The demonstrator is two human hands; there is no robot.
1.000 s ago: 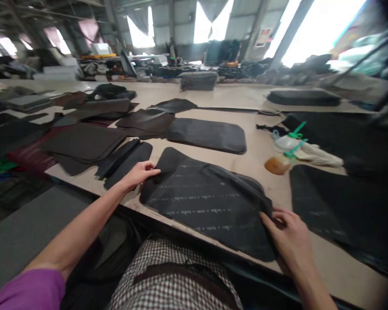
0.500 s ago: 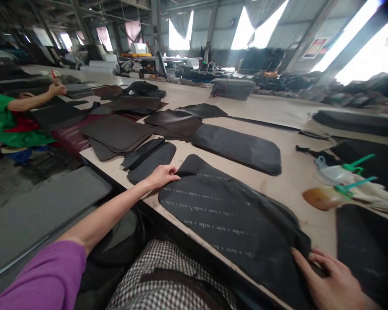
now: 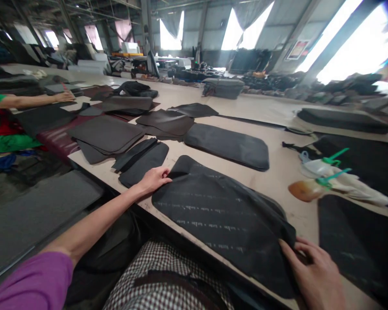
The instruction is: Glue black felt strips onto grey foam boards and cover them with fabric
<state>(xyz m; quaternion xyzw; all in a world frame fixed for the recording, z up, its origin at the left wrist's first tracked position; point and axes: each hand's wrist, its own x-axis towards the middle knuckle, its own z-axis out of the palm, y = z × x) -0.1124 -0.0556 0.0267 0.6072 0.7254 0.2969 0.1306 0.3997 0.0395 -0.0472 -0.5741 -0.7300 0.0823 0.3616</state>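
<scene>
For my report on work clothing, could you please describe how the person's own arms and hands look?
The left arm has a short, plain purple sleeve, loosely creased; the forearm is bare. The left hand and right hand are both without gloves. The right sleeve is not in view.

Printed sheet [image 3: 210,219], cloth-like, smooth, mostly matt

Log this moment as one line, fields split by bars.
Left hand: holding printed black sheet, left end | Right hand: holding its right end | Nearby: amber container on table
</scene>
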